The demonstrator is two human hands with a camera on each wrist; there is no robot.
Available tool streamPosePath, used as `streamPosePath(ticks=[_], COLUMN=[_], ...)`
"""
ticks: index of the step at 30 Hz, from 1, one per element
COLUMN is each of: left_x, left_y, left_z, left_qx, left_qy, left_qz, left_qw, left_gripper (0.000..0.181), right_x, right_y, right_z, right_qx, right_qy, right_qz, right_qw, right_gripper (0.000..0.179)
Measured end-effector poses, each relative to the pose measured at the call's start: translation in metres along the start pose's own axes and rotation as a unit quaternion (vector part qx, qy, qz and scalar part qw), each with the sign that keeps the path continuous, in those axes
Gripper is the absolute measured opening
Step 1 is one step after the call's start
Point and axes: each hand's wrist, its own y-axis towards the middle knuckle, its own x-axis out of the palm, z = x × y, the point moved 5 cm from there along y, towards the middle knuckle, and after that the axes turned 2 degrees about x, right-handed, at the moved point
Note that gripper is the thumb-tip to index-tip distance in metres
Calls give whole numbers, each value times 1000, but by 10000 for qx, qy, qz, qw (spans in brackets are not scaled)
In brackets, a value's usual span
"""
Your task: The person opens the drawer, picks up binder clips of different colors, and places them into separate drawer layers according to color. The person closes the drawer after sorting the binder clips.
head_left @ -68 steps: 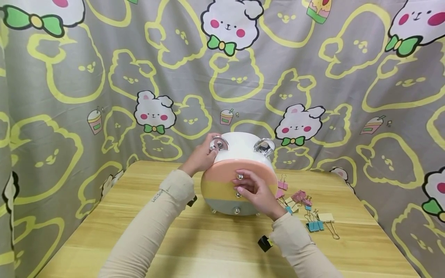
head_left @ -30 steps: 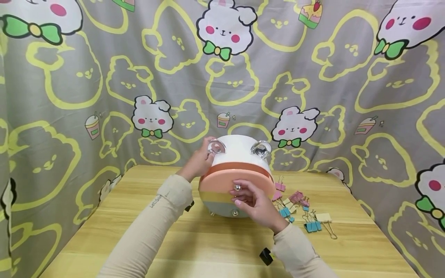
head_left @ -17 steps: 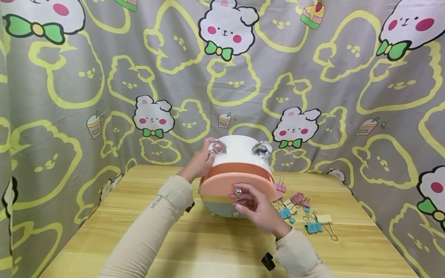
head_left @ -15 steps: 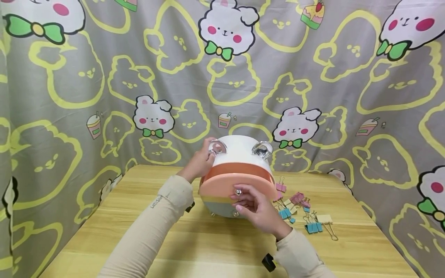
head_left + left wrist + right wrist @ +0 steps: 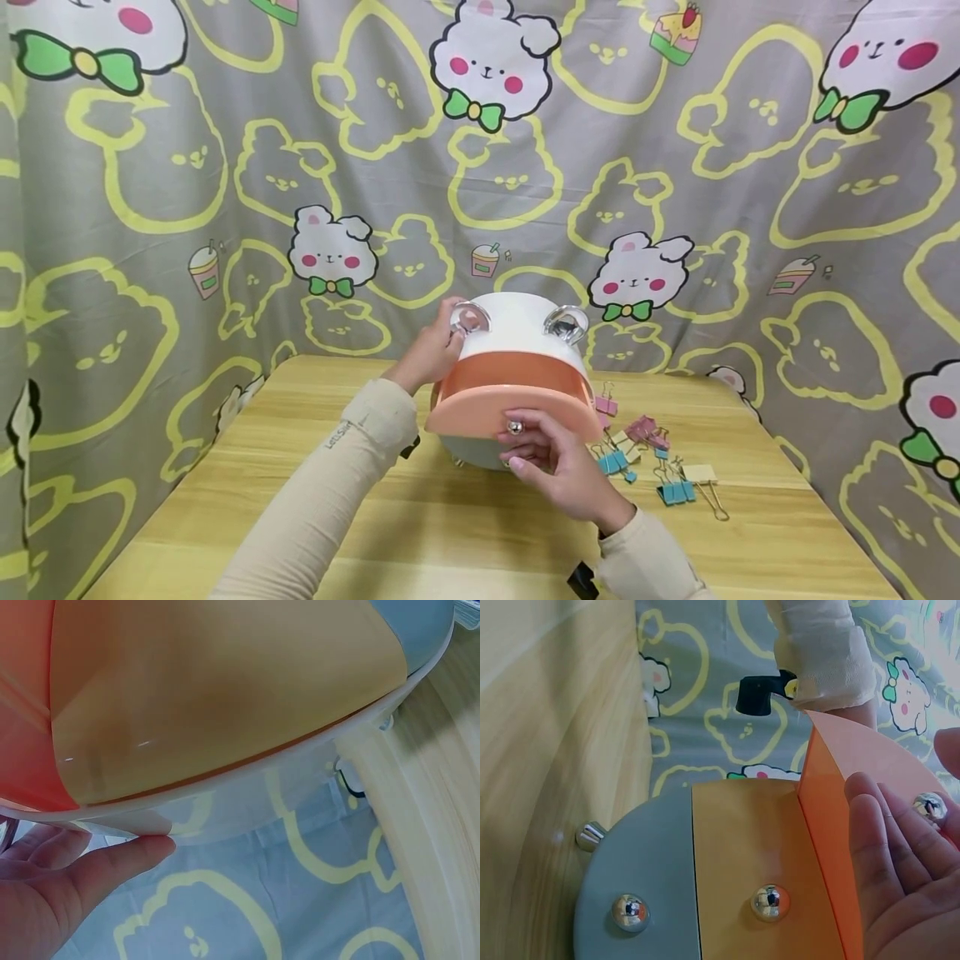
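Note:
A round white drawer box [image 5: 517, 308] with two silver ears stands on the table. Its orange top drawer [image 5: 480, 408] is pulled partway out; the yellow drawer [image 5: 739, 862] and grey drawer [image 5: 656, 855] sit flush below. My right hand [image 5: 558, 467] holds the top drawer's silver knob [image 5: 514, 427] with curled fingers. At the upper left, my left hand [image 5: 435, 346] grips the box by its left ear [image 5: 471, 318], thumb on the white side wall [image 5: 240, 814] in the left wrist view. Some of its fingers are hidden behind the box.
Right of the box lie several binder clips: pink [image 5: 647, 431], blue [image 5: 677, 492] and pale yellow [image 5: 701, 473]. The wooden table [image 5: 300, 500] backs onto a patterned curtain [image 5: 405, 167]. A black wrist-worn piece [image 5: 582, 581] hangs near my right cuff.
The orange top drawer was closed at first and has slid out toward me, with my right hand drawing back on its knob. My left hand keeps its place on the ear.

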Motion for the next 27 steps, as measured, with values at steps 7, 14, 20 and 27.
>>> streamPosePath(ticks=[7, 14, 20, 27], left_x=[0, 0, 0, 2], left_y=[-1, 1, 2, 1], left_z=[0, 1, 1, -4], left_qx=[3, 115, 251, 9], left_qy=[-23, -48, 4, -57], left_qz=[16, 67, 182, 119], left_qw=[10000, 9999, 9995, 9999], left_gripper=[47, 58, 63, 51], right_x=[3, 4, 4, 4], right_y=[-5, -6, -7, -10], right_z=[-5, -11, -12, -10], right_qx=[-74, -289, -269, -301], right_qy=[-61, -57, -30, -112], right_qz=[10, -8, -13, -2], right_qw=[10000, 9996, 9996, 9995], right_gripper=[44, 45, 45, 48])
